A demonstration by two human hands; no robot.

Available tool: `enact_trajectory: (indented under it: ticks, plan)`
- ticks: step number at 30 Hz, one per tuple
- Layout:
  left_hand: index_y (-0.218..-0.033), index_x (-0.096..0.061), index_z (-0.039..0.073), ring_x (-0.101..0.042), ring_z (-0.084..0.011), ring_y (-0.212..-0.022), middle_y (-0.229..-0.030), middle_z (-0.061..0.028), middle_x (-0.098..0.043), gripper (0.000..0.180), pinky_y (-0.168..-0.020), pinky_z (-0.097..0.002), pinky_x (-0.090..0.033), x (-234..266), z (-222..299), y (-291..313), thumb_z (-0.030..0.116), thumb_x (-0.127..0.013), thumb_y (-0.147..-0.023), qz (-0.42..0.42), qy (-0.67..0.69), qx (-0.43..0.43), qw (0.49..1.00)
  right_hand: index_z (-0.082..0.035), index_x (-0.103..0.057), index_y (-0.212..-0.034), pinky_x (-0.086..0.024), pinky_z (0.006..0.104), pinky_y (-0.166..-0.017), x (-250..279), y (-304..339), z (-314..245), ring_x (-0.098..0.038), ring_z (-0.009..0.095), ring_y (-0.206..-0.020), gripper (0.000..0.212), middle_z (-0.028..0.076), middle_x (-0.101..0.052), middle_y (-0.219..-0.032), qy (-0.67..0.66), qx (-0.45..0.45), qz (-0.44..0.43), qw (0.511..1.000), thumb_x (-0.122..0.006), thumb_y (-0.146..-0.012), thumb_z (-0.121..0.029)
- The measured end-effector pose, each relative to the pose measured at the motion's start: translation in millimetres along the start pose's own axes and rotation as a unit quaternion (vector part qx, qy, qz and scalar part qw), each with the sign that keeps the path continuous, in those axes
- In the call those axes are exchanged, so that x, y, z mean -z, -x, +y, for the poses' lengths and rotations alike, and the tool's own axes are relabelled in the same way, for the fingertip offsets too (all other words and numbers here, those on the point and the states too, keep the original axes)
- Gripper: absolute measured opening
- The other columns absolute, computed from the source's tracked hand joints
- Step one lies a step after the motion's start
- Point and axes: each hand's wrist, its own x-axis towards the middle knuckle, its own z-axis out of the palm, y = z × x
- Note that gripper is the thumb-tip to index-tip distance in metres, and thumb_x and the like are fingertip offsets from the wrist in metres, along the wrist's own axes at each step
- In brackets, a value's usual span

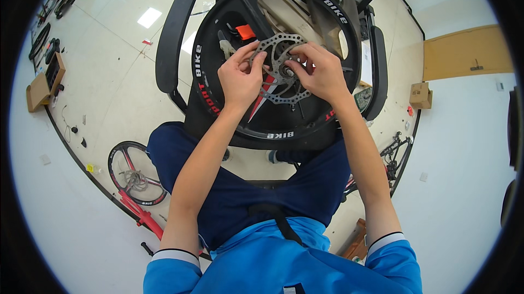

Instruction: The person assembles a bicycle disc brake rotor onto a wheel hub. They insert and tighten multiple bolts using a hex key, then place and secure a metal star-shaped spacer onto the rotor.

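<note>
A black bicycle wheel (209, 32) with a broad rim, wide spokes and red and white lettering lies flat in front of me. Over its hub sits a holed metal brake disc (289, 99). My left hand (242, 75) is closed, its thumb and fingers pinching the disc's left edge. At the disc's right side, my right hand (321, 71) is closed with curled fingers, its thumb close to the hub. What lies under those fingertips is partly hidden. An orange piece (245, 32) and a pale-tipped tool (225, 45) lie between the spokes, just beyond my left hand.
The wheel rests on a black chair whose armrests (179, 32) (376, 73) rise on both sides. Beyond it is a beige bike frame (284, 15). A red frame (143, 212) and another wheel (111, 165) lie at lower left. Cardboard boxes (39, 92) (420, 96) stand along the walls.
</note>
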Motion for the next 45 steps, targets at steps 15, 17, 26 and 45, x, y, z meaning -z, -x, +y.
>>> enact_trajectory:
  ticks: [15, 17, 26, 45]
  plan:
    - [-0.114, -0.067, -0.007, -0.071, -0.0118, -0.073, -0.094, -0.0096, -0.072, 0.027, -0.06, -0.023, -0.055, -1, 1, -3, 0.009, -0.072, -0.093, 0.007, -0.032, 0.029, 0.999, -0.001, -0.069, -0.083, -0.043, 0.0264, -0.053, 16, 59, 19, -0.055, 0.011, -0.056, 0.009, 0.006, -0.062, -0.071, -0.096, -0.083, 0.233, 0.964, -0.072, -0.089, -0.006]
    - [-0.113, -0.067, -0.008, -0.07, -0.0114, -0.071, -0.093, -0.01, -0.072, 0.031, -0.06, -0.0238, -0.055, 5, -4, -5, 0.014, -0.074, -0.093, 0.004, -0.04, 0.048, 0.998, -0.001, -0.067, -0.081, -0.043, 0.0263, -0.054, 0, 104, 36, -0.056, 0.011, -0.056, 0.013, 0.006, -0.061, -0.069, -0.098, -0.182, 0.213, 0.955, -0.072, -0.089, -0.008]
    - [-0.11, -0.07, -0.007, -0.071, -0.0125, -0.071, -0.093, -0.01, -0.074, 0.036, -0.064, -0.0244, -0.053, 13, 11, -8, 0.024, -0.075, -0.092, -0.018, -0.141, 0.052, 0.988, -0.001, -0.069, -0.094, -0.058, 0.0446, -0.082, -58, 109, 45, -0.071, 0.039, -0.094, 0.025, 0.018, -0.07, -0.103, 0.185, -0.248, -0.176, 0.935, -0.076, -0.079, -0.019]
    - [-0.107, -0.066, 0.006, -0.055, -0.0337, -0.116, -0.122, -0.0137, -0.06, 0.029, -0.1, -0.0421, -0.044, -20, 24, 67, 0.013, -0.076, -0.08, 0.037, -0.382, -0.219, 0.897, 0.011, -0.068, -0.088, -0.063, 0.0362, -0.058, -69, 83, 46, -0.074, 0.029, -0.064, 0.028, 0.021, -0.073, -0.081, -0.122, -0.52, -0.132, 0.835, -0.066, -0.083, -0.017]
